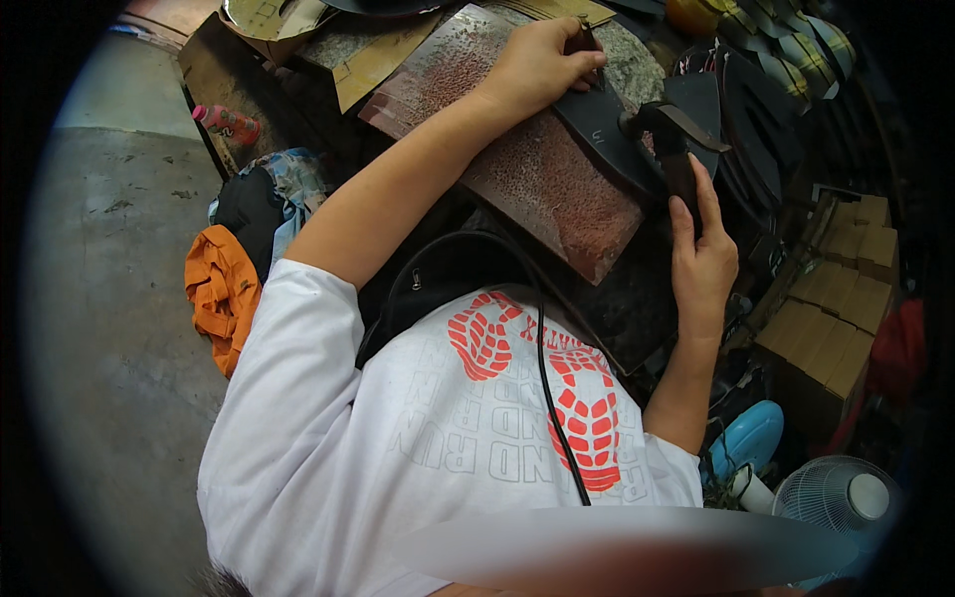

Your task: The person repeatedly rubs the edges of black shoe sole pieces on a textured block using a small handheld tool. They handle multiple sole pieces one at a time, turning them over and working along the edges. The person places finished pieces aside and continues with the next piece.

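Note:
My left hand (542, 68) pinches a short metal punch (587, 36) that stands upright near the far end of a black sole-shaped sheet (602, 134). Closed around the handle of a hammer (676, 164) is my right hand (703, 254). The hammer's dark curved head is over the right part of the black sheet, a little apart from the punch. Beneath the sheet lies a worn reddish-brown board (557, 189) with a pitted face. My left forearm crosses above this board. The punch's lower tip is hidden by my fingers.
A grey stone slab (634, 62) sits beyond the board. Black cut sheets (751, 129) hang at right, above cardboard boxes (831, 308). A fan (836, 493) stands at lower right. An orange cloth (221, 289) and a pink bottle (227, 123) are at left.

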A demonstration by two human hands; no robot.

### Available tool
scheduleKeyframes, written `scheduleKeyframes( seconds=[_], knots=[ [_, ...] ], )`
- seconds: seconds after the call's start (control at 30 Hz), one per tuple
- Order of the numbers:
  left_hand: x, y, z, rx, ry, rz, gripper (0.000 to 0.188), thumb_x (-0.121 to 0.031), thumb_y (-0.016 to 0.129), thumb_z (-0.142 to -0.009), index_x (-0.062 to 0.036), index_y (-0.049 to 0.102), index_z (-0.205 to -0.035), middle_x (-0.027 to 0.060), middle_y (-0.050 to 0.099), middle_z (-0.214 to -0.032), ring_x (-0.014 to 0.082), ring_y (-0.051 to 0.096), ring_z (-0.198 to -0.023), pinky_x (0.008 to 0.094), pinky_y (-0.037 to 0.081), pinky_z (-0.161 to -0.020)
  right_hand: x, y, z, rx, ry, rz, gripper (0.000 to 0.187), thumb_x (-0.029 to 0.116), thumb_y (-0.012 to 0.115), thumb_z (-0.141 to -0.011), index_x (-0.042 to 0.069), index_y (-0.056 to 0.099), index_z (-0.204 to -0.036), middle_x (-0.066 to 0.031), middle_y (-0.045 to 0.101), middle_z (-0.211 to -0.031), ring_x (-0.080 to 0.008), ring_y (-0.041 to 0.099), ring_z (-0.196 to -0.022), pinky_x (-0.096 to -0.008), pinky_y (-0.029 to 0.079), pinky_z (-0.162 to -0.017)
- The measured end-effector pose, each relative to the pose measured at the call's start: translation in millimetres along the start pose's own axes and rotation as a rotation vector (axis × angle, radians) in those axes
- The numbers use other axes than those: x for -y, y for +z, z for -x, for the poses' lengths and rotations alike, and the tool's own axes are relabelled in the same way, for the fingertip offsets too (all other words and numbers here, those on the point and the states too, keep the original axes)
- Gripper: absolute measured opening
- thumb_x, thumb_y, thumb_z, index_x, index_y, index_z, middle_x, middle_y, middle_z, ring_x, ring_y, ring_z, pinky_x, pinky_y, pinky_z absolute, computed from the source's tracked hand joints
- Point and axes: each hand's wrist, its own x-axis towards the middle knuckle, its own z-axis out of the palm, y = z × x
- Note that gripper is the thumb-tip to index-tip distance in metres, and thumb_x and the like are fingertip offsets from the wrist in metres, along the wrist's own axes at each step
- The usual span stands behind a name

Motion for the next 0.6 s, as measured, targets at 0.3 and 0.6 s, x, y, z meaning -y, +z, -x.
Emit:
scheduleKeyframes(
  seconds=[0.3,0.6],
  knots=[
    [18.6,-0.9,2.4,-0.022,-0.002,0.103,0.01,-0.009,0.064,-0.097,0.0007,0.066,-0.099,0.0063,0.069,-0.084,0.0116,0.066,-0.07,0.0239,0.056,-0.063,-10.6,7.8,3.7,-0.005,-0.008,0.014,0.046,0.037,0.06,-0.099,0.033,0.052,-0.145,-0.0114,0.071,-0.119,-0.0323,0.071,-0.103,-0.0408,0.055,-0.084],
    [26.0,-3.2,-1.0,-0.021,0.045,0.062,0.014,-0.005,0.068,-0.092,0.0046,0.069,-0.103,0.0107,0.073,-0.087,0.0145,0.073,-0.078,0.0246,0.061,-0.068,-10.3,8.0,1.7,0.019,0.017,0.015,0.047,0.037,0.06,-0.1,0.034,0.05,-0.145,-0.0122,0.072,-0.117,-0.0323,0.072,-0.102,-0.0416,0.055,-0.082]
  ],
)
